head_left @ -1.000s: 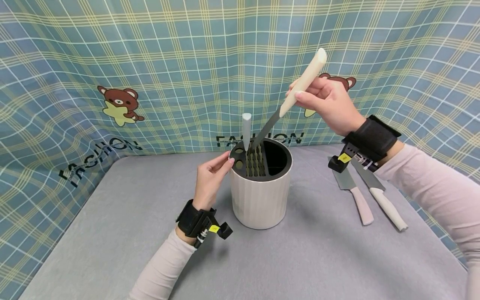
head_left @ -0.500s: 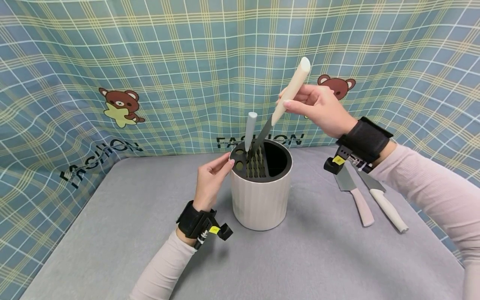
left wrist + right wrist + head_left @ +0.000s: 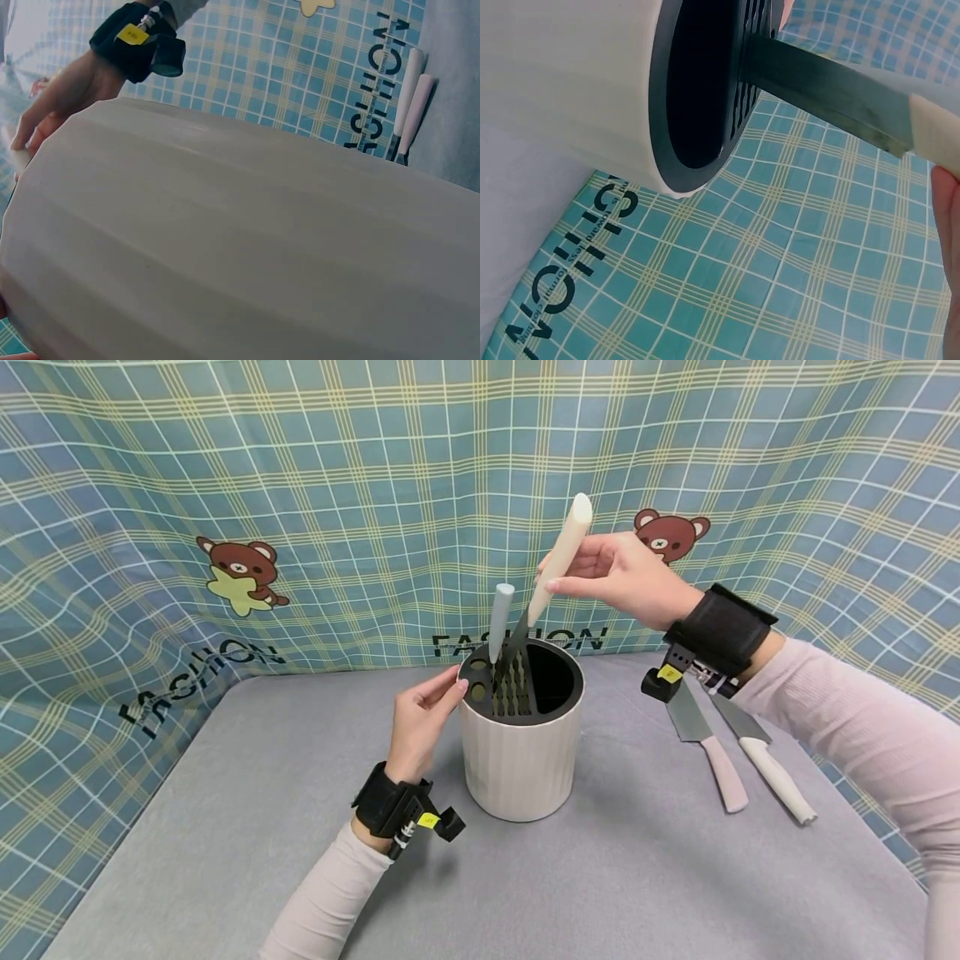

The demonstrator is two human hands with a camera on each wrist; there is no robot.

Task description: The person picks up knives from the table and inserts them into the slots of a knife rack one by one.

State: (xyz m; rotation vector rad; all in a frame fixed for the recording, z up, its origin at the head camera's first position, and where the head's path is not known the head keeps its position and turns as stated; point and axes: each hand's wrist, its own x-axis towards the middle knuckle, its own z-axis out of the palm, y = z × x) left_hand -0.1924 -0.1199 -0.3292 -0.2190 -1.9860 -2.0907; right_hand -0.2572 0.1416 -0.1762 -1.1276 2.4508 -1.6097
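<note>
My right hand [image 3: 622, 575] grips the cream handle of a knife [image 3: 562, 556], which leans up to the right. Its dark blade [image 3: 825, 90] runs into a slot in the black top of the round white knife holder [image 3: 519, 768]; the tip is hidden inside. With thumb and fingers my left hand [image 3: 422, 718] pinches the holder's left rim. Beside the blade, a second knife with a pale blue-grey handle [image 3: 501, 620] stands in the holder. The ribbed wall of the holder fills most of the left wrist view.
Two more knives lie on the grey tabletop at the right: a cleaver-like one with a pink handle [image 3: 724, 774] and one with a white handle [image 3: 777, 779]. The holder's top has a wide open compartment [image 3: 553, 681] on its right. A plaid cloth [image 3: 360, 510] hangs behind.
My right hand has moved left and down, and the cream-handled knife has sunk deeper into the slot and become steeper. The pale blue-grey handle has tilted slightly right. My left hand stays put.
</note>
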